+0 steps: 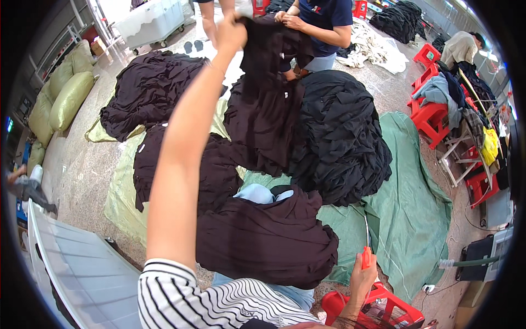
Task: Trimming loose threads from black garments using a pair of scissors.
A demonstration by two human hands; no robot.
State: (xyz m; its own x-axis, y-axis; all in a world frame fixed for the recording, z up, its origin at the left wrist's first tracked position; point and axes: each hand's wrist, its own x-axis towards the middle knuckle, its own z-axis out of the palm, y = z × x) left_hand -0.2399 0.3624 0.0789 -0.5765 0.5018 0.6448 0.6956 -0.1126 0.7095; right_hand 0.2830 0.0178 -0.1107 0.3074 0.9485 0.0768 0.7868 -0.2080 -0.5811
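Note:
My left arm reaches far forward and up. My left hand [232, 34] is closed on the edge of a dark brown garment [263, 60], which hangs from it over a brown heap. At the lower right, my right hand [361, 277] grips a red-handled tool [366, 257] with a slim metal blade pointing away from me; its exact kind is not clear. Across my lap lies a bundle of dark brown cloth [263, 236]. A co-worker's hands [289, 21] are close to the raised garment; whether they hold it, I cannot tell.
Brown garment heaps [153, 93] and a black heap [339, 137] lie ahead on green sheeting [411, 192]. A white bin [82, 263] stands at left, stuffed sacks [71, 101] behind it. Red stools [430, 123] line the right; another stool [392, 304] is beside me.

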